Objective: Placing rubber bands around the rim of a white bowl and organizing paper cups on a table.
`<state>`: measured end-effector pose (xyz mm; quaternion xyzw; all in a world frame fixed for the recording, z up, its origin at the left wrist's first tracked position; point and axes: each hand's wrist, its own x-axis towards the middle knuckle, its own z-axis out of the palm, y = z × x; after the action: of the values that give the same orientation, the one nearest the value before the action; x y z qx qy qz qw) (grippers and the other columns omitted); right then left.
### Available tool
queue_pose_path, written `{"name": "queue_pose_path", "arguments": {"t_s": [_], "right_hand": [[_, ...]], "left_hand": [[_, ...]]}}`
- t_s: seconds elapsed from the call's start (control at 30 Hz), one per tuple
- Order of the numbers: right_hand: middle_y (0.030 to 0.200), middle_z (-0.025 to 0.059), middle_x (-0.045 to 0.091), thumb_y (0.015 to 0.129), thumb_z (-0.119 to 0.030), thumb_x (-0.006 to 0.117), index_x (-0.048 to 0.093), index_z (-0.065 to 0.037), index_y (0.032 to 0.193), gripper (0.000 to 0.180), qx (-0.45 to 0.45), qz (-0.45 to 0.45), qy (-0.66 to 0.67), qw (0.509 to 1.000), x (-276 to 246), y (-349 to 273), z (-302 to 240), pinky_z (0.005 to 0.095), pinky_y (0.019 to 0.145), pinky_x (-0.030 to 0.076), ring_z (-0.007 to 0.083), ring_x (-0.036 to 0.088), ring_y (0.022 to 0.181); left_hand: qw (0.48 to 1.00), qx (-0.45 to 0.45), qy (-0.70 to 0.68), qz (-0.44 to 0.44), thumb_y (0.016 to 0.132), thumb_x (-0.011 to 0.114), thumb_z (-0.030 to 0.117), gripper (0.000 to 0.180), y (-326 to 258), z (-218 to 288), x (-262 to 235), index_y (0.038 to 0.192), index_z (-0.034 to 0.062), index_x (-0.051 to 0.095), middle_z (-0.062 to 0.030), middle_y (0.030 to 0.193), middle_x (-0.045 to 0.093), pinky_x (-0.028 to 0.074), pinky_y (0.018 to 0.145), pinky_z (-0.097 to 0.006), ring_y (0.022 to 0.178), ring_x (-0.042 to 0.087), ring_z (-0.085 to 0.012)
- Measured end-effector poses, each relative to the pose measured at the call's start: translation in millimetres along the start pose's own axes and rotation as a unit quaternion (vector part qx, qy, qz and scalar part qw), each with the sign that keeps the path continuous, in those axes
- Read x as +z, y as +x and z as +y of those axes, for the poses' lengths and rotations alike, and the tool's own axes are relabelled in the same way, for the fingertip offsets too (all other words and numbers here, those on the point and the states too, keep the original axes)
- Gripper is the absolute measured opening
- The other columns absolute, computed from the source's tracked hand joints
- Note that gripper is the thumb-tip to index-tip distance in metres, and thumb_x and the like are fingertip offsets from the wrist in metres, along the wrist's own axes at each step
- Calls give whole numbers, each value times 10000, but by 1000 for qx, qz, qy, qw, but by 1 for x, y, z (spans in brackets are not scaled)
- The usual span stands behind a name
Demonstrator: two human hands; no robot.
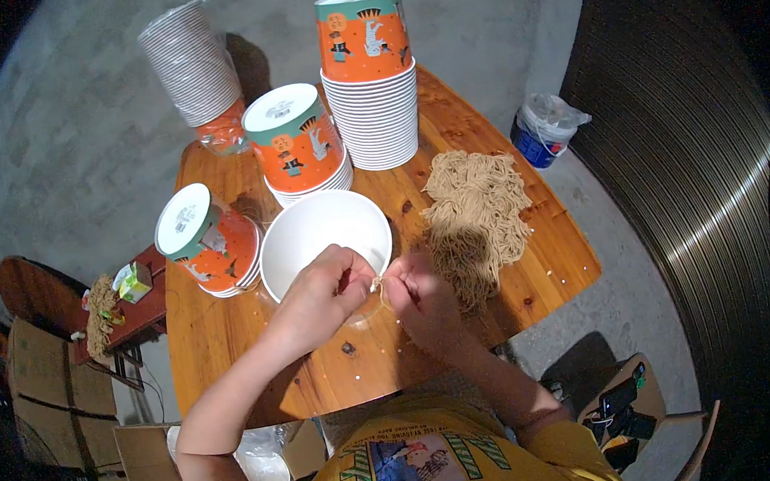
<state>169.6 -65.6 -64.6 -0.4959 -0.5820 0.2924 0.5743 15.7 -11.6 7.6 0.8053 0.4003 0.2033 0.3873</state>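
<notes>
My left hand (325, 290) and my right hand (422, 302) meet at the near middle of a wooden table, fingertips pinched. Between them is a thin tan string (383, 299), with a short loop hanging below the fingers. Just beyond my left hand, a white paper bucket (314, 227) lies tilted, its open mouth toward me; my left hand covers part of its rim. Right of my right hand spreads a heap of tan string (477, 195), partly in shadow. The exact crossing of the string at my fingertips is too small to make out.
Stacks of orange-and-green paper buckets stand at the left (213, 242), the middle (295, 144) and the back (370, 109) of the wooden table (545, 266). A plastic-wrapped stack (188, 72) leans behind. A lined pail (544, 129) is on the floor at right.
</notes>
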Motion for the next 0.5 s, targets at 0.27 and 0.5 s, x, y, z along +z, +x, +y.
{"name": "queue_pose_path", "arguments": {"t_s": [0.27, 0.5], "right_hand": [[655, 27, 522, 902, -55, 489, 493, -20, 905, 35, -71, 7, -1, 997, -1, -5, 1, 261, 518, 405, 96, 498, 555], [663, 39, 508, 919, -55, 464, 475, -14, 897, 47, -78, 14, 22, 997, 2, -9, 4, 265, 553, 430, 118, 521, 583]], "left_hand": [[999, 39, 23, 2, 851, 577, 84, 100, 1, -1, -1, 885, -8, 555, -112, 855, 519, 434, 688, -316, 750, 526, -214], [998, 56, 34, 8, 866, 568, 71, 88, -1, 1, 0, 901, -7, 547, -119, 863, 515, 433, 698, -330, 766, 528, -234]]}}
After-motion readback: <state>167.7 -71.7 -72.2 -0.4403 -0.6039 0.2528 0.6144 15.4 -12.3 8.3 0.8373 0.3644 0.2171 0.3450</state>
